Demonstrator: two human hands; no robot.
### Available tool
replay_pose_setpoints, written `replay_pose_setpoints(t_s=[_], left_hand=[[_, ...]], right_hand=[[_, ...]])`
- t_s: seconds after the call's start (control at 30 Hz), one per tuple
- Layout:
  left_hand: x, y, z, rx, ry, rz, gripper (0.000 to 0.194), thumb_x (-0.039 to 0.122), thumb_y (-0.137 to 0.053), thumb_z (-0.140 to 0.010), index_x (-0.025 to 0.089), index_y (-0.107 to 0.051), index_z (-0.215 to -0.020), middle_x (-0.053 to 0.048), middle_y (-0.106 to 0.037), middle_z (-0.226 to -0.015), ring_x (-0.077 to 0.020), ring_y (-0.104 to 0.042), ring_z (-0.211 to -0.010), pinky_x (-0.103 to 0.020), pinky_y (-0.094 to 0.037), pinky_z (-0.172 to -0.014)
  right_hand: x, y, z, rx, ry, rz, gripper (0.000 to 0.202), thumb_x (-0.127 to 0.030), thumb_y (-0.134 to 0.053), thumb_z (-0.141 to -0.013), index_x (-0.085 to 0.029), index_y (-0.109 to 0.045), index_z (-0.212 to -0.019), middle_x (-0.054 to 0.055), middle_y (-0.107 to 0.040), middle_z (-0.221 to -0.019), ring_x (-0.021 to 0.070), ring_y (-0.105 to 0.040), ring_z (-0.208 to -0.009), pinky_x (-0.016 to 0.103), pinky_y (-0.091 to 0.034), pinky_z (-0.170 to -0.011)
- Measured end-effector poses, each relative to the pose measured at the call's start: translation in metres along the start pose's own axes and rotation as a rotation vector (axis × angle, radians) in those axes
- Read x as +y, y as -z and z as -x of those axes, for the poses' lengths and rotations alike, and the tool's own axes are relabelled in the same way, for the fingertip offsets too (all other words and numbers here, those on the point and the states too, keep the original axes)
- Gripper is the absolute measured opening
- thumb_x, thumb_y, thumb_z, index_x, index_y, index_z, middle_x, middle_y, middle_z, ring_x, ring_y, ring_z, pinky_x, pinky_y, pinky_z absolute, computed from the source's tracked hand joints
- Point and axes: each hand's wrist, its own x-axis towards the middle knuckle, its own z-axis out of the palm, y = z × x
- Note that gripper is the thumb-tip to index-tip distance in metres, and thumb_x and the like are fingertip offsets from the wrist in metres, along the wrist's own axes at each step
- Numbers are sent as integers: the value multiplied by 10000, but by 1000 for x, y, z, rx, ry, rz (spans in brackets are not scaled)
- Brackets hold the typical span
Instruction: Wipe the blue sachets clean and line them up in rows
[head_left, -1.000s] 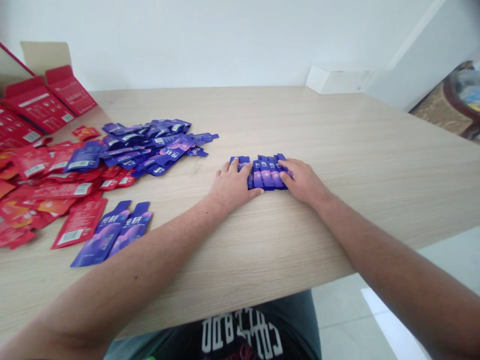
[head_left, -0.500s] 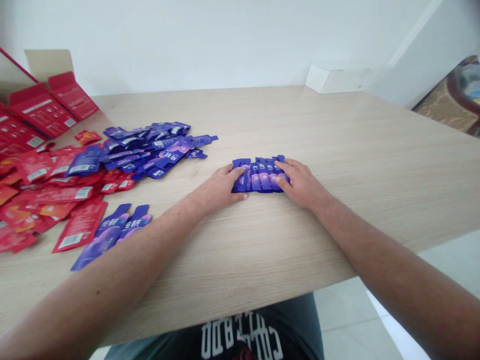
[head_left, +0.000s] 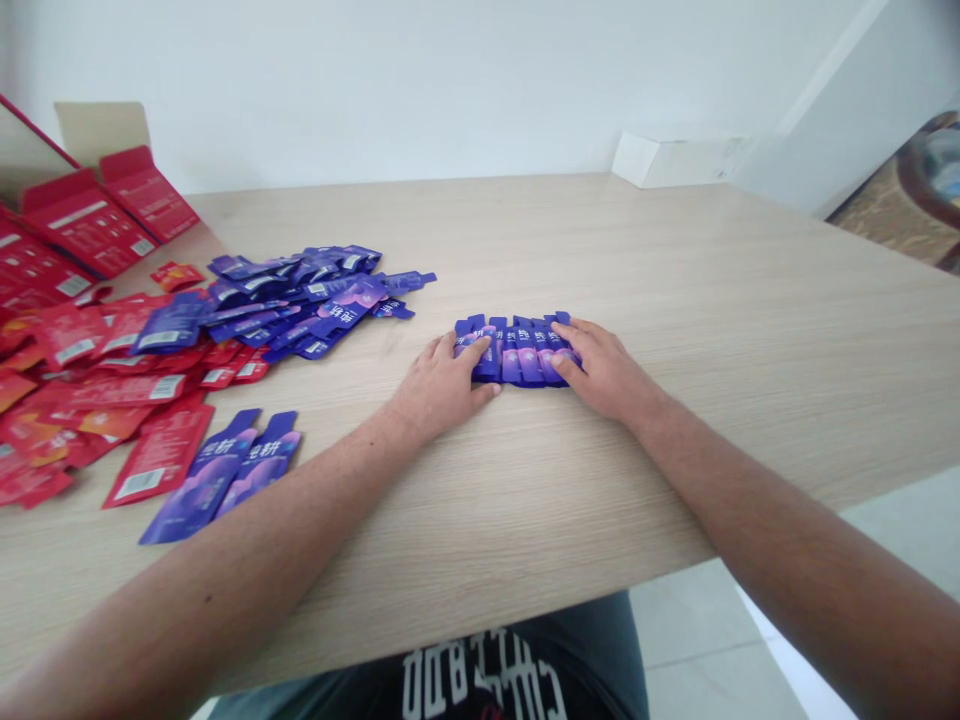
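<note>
A row of several blue-purple sachets [head_left: 526, 352] lies on the table in front of me, overlapping side by side with the narrow necks pointing away. My left hand [head_left: 442, 380] grips the left end of this row, fingers over the sachets and thumb at the near edge. At the opposite end, my right hand [head_left: 604, 370] grips the sachets with its fingertips curled over them. My palms hide parts of both ends. Two more purple sachets, the front one [head_left: 259, 462] partly behind my left forearm, lie apart at the left.
A heap of purple sachets [head_left: 300, 300] adjoins a pile of red sachets [head_left: 127, 385] on the left of the wooden table [head_left: 480, 520]. Opened red cartons [head_left: 90, 215] stand behind them. Against the wall is a white box [head_left: 675, 160].
My left hand has shifted slightly left, and more sachets show at the left end of the row. My right hand stays almost where it was.
</note>
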Motion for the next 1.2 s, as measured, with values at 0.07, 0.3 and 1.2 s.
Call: replay_pose_setpoints(t_s=[0.07, 0.3, 1.2], left_hand=[[1, -1, 0, 3, 9, -8, 789, 641, -514, -896, 273, -315, -1564, -160, -365, -1570, -388, -355, -1434, -515, -314, -1160], [0, -1, 4, -14, 67, 43, 957, 700, -565, -829, 206, -244, -1583, -212, -270, -1618, -417, -293, -1473, -519, -312, -1169], [-122, 73, 233, 250, 475, -52, 487, 475, -540, -925, 219, -517, -1339, -100, -590, -1336, -271, -542, -1266, -419, -432, -1097]], right_hand=[[1, 0, 0, 3, -2, -14, 631, -536, -445, -979, -164, -484, -1488, 163, -462, -1527, 329, -413, -1414, 518, -330, -1189], [4, 2, 1, 37, -3, -63, 615, -519, -436, -984, -169, -477, -1488, 158, -471, -1517, 320, -404, -1420, 532, -331, -1189], [17, 51, 16, 340, -193, -124, 485, -555, -406, -981, -465, -469, -1452, 136, -633, -1238, 426, -546, -1265, 609, -423, -1108]])
